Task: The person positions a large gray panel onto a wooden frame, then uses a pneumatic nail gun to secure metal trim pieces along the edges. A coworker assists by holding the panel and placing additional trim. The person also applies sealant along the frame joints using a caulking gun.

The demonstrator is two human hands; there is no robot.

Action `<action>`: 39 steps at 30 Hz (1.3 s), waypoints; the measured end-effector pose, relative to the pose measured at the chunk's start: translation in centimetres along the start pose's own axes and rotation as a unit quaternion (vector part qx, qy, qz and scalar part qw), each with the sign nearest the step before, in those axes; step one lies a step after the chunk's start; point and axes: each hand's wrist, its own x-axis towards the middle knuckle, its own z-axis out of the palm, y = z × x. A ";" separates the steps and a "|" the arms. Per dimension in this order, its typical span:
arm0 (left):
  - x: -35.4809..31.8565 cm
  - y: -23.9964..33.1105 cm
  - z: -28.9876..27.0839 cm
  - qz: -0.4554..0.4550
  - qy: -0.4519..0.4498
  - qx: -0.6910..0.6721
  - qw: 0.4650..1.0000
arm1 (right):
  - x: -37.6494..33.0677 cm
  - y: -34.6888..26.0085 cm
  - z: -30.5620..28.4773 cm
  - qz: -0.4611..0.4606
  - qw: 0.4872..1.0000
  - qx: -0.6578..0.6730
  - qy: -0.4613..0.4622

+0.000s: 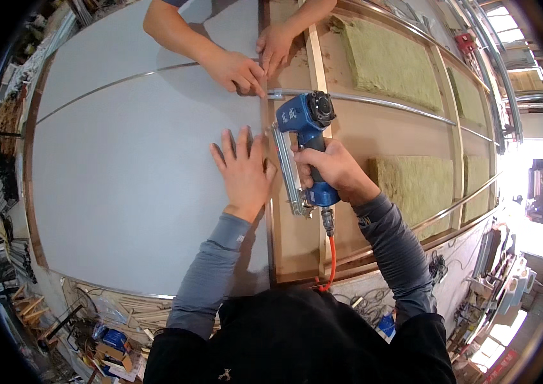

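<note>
A: How many hands are there, and what does each do?

B: Four. Two are the camera wearer's, in grey sleeves from the lower edge; two are a co-worker's, reaching in at the top. The wearer's left hand (244, 171) lies released, palm down with fingers spread, on a grey panel (137, 166) just left of centre. The wearer's right hand (338, 166) is clenched around the handle of one blue nail gun (308, 125).

A: Where exactly is the tool?

B: Slightly right of centre, its head toward the top and its one long metal magazine on its left, near the panel's brown edge strip (272, 237). One orange hose (333, 259) runs from its base toward the bottom. (Whether a finger presses the trigger, I cannot tell.)

A: And the co-worker?

B: One co-worker's hand (236, 69) is bent over the panel's edge at upper centre; the second co-worker's hand (276, 46) is just to its right. I cannot tell whether either grips anything.

A: What fills the right side?

B: Four visible yellow-green insulation slabs (393, 61), two large and two narrow, on brown board (349, 144). A silvery tube (386, 105) crosses between the upper and lower slabs.
</note>
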 end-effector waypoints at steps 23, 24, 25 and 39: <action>-0.9 -0.7 1.0 0.032 0.024 0.027 0.999 | -2.8 0.6 -0.9 -0.004 0.997 0.081 -0.010; -1.4 -0.3 0.7 0.025 0.010 0.019 0.999 | -4.6 1.5 -1.7 -0.015 0.995 0.097 -0.004; -2.0 -0.1 0.4 0.036 0.001 0.031 0.999 | -6.4 2.2 -2.4 -0.024 0.993 0.112 0.001; -0.9 0.5 0.9 0.099 -0.066 0.078 0.990 | -17.5 15.2 -16.0 0.032 0.961 0.265 0.070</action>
